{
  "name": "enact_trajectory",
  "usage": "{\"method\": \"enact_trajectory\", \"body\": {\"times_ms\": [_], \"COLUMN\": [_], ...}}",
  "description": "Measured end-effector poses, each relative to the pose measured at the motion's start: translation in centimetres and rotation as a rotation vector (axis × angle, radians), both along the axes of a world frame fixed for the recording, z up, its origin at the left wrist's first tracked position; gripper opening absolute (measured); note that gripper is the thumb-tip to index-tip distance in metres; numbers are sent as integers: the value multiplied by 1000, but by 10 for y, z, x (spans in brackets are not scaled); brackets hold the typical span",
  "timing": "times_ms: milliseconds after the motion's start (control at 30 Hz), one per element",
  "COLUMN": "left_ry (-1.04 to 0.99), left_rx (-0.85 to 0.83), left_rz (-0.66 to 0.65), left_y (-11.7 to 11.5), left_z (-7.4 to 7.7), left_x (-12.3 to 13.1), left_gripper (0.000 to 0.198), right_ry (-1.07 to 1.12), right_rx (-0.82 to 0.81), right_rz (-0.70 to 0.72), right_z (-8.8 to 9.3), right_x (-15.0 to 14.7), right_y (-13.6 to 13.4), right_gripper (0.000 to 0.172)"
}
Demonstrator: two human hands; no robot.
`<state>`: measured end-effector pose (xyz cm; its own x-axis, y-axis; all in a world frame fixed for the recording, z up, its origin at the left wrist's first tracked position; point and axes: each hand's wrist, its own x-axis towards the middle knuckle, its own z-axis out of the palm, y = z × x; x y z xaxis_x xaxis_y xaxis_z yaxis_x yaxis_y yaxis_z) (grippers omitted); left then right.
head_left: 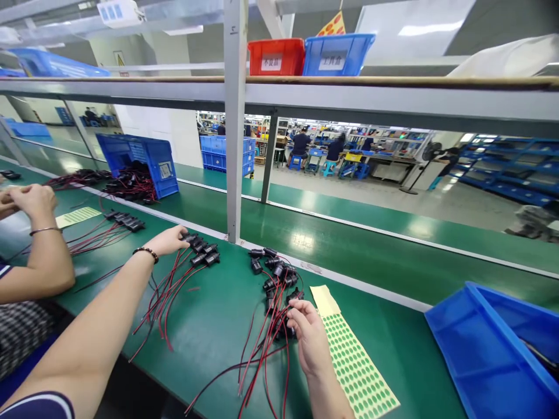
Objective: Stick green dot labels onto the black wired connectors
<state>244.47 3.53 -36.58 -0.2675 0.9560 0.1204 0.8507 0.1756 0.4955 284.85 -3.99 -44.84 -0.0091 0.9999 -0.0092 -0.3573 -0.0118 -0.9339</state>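
My left hand (171,240) reaches to the upper left end of a row of black parts (205,250), its fingers closed on one of them. Red and black wires trail from that row toward the table's front edge. My right hand (305,331) is at the lower right of a looser pile of black parts (278,269), thumb and fingers pinched at the red wires and a part. What exactly it grips is partly hidden. A sheet of green round stickers (360,366) lies beside my right hand.
A co-worker's hands (32,201) are at the left, near another wired row (124,220). A tipped blue crate (161,169) spills wired parts. A blue bin (489,349) stands at the right. A metal post (234,128) rises behind the table's edge strip.
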Motion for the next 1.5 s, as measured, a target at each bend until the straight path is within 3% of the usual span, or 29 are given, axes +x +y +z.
{"method": "enact_trajectory", "body": {"times_ms": [100,200,300,400,500,600,667,767,867,967,1067,1200,1333,1400,1500], "left_ry": [12,9,28,87,206,233,109,-172,-394,-498,-516,-526,-674,-916,-1389], "left_rx": [-44,-56,-56,-22,170,419,492,459,387,358,335,339,286,130,-271], "left_rz": [37,39,42,62,41,-123,-297,-445,-531,-562,-554,-581,-589,-585,-597], "left_y": [10,14,18,23,28,21,7,-22,-45,-52,-51,-51,-54,-55,-55], "left_z": [-34,-66,-80,-75,-59,-44,-39,-42,-55,-73,-87,-90,-85,-82,-77], "left_x": [-20,-23,-23,-15,14,76,128,200,243,256,253,250,251,252,251], "left_gripper": [30,26,27,36,38,33,29,25,19,15,14,13,16,24,48], "right_ry": [-15,-9,17,64,81,-2,-112,-410,-873,-1360,-1545,-1513,-1428,-1365,-1061], "right_rx": [-1,0,-4,13,53,88,79,75,91,-40,-205,-220,-119,-32,280], "right_rz": [1,-13,-54,-200,-455,-662,-729,-698,-501,-331,-287,-312,-387,-411,-383], "right_z": [-3,-4,-2,3,4,-2,-8,-13,-9,-5,-8,-15,-5,7,23], "right_x": [0,1,5,15,32,51,62,76,86,91,92,93,89,79,53], "right_y": [2,3,5,10,20,31,37,43,47,54,64,71,67,57,33], "right_gripper": [17,16,16,17,21,21,22,24,26,33,32,24,10,16,15]}}
